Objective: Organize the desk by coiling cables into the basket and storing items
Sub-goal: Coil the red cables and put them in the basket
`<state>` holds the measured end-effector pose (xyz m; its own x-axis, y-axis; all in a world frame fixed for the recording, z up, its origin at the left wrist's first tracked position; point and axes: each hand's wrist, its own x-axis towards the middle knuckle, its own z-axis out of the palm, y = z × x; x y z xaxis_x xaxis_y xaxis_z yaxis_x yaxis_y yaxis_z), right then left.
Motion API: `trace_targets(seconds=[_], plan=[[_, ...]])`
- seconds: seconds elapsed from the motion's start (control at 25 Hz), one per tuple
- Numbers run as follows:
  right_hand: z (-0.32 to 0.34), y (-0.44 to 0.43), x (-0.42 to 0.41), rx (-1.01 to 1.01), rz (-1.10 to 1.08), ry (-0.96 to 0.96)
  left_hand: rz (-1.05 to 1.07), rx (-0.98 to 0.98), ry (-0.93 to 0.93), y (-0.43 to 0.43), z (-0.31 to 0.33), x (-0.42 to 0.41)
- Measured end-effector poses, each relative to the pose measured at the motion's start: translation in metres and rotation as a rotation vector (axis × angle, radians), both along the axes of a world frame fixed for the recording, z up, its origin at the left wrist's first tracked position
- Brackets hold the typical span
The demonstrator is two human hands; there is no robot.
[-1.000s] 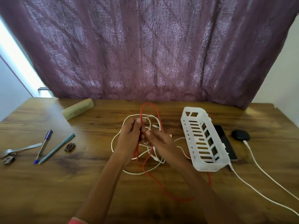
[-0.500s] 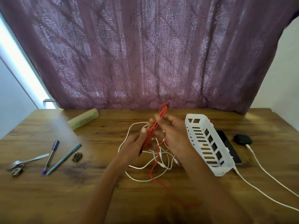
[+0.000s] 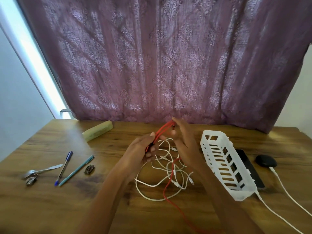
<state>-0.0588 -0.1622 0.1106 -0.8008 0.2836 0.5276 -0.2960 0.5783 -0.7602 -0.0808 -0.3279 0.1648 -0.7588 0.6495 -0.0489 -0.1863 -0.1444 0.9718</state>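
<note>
Both hands hold a red cable [image 3: 163, 130] folded into loops above the middle of the wooden desk [image 3: 50, 208]. My left hand [image 3: 141, 152] grips the lower end of the loops. My right hand [image 3: 181, 132] pinches the upper end near the curtain. The cable's loose tail hangs down and trails toward the front edge. A tangle of white cables [image 3: 168, 173] lies on the desk under my hands. The white slotted basket [image 3: 224, 163] stands to the right with nothing visible inside.
A black phone [image 3: 249, 168] lies behind the basket, beside a black puck [image 3: 265, 162] with a white cord [image 3: 290, 196] running to the right edge. At the left lie two pens [image 3: 70, 168], a spoon [image 3: 40, 171], a small dark clip [image 3: 89, 169] and a pale green case [image 3: 98, 130].
My hands have lifted the red cable and stretched it into longer folded loops, the right hand moving up and away from the left. The view has tilted upward.
</note>
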Motion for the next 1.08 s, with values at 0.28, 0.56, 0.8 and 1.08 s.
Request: trace_targets(seconds=[0.28,0.56,0.8,1.08], plan=[[0.001,-0.001,-0.033,-0.119,-0.029,-0.117,0.030,0.159,-0.089,0.024,0.028,-0.001],[-0.012,-0.032,-0.017,0.014,0.115,-0.327,0.319,0.384,-0.027,0.040,0.031,-0.043],[0.000,-0.046,0.002,0.105,0.013,-0.071,0.465,0.082,0.197,0.032,0.002,-0.059],[0.065,-0.049,-0.008,0.329,0.031,0.119,0.177,-0.083,0.368,0.012,-0.009,-0.057]])
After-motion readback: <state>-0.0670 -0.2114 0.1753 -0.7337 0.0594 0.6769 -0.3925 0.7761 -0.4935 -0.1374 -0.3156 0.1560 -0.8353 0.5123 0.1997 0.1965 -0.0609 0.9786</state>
